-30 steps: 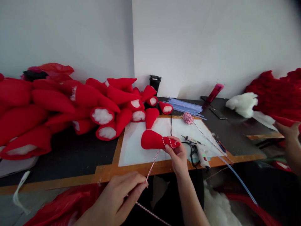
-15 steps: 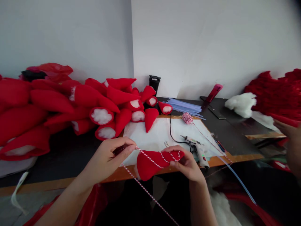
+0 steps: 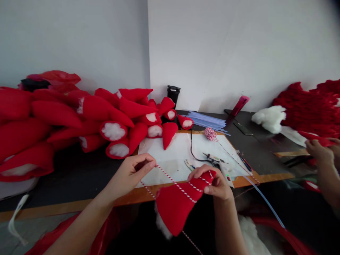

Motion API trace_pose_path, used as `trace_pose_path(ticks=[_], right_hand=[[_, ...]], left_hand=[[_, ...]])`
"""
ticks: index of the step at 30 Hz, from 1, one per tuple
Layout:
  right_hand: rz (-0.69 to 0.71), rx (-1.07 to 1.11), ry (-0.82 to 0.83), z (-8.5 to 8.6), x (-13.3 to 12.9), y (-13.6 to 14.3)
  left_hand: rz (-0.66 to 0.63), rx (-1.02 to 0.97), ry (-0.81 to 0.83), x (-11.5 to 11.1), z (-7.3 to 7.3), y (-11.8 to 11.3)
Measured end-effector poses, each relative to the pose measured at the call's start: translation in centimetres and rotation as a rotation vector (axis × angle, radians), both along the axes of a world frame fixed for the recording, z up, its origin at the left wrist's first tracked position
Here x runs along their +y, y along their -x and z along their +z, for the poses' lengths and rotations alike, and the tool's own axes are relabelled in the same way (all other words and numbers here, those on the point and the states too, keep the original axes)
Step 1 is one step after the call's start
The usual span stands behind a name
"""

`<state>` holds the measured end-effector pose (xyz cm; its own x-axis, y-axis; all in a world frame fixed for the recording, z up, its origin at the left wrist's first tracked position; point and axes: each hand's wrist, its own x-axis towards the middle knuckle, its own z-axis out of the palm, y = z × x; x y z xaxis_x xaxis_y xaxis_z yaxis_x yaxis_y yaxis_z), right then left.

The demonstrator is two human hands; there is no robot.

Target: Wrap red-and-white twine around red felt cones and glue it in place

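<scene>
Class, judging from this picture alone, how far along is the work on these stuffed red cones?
Done: a pile of stuffed cones lies at the left. In hand: the right hand grips a red cone by its tip while the left hand pulls striped twine taut across it. Left: no knot shows yet.

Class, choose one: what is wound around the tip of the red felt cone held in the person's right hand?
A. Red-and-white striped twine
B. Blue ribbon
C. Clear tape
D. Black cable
A: red-and-white striped twine crosses the red felt cone from the left hand to the right hand.
</scene>
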<state>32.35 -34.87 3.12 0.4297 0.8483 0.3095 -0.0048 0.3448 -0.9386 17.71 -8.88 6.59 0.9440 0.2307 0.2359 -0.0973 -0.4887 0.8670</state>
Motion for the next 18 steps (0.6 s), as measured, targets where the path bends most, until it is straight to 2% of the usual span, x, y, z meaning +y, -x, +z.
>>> trace_pose_path(ticks=[2, 4, 8, 11, 14, 16, 18], right_hand=[[0.030, 0.124, -0.128, -0.7, 0.5, 0.2], [-0.008, 0.231, -0.214, -1.2, 1.2, 0.5], [-0.189, 0.344, -0.277, -1.3, 3.0, 0.7], [-0.347, 0.421, -0.304, -1.3, 4.2, 0.5], [-0.494, 0.451, -0.332, -1.6, 5.0, 0.2], [-0.599, 0.409, -0.328, -1.9, 5.2, 0.1], [-0.668, 0.327, -0.286, -2.3, 5.0, -0.1]], left_hand=[[-0.036, 0.022, 0.069, -0.3, -1.2, -0.5], [-0.072, 0.057, 0.144, -1.0, -2.6, -0.8], [-0.094, 0.100, 0.189, -3.6, -5.5, 0.2], [-0.056, 0.120, 0.129, -5.8, -6.7, 1.9], [-0.082, 0.124, 0.006, -7.6, -6.6, 3.8], [-0.118, 0.106, -0.078, -8.3, -5.8, 5.0], [-0.141, 0.087, -0.141, -8.6, -4.3, 6.1]])
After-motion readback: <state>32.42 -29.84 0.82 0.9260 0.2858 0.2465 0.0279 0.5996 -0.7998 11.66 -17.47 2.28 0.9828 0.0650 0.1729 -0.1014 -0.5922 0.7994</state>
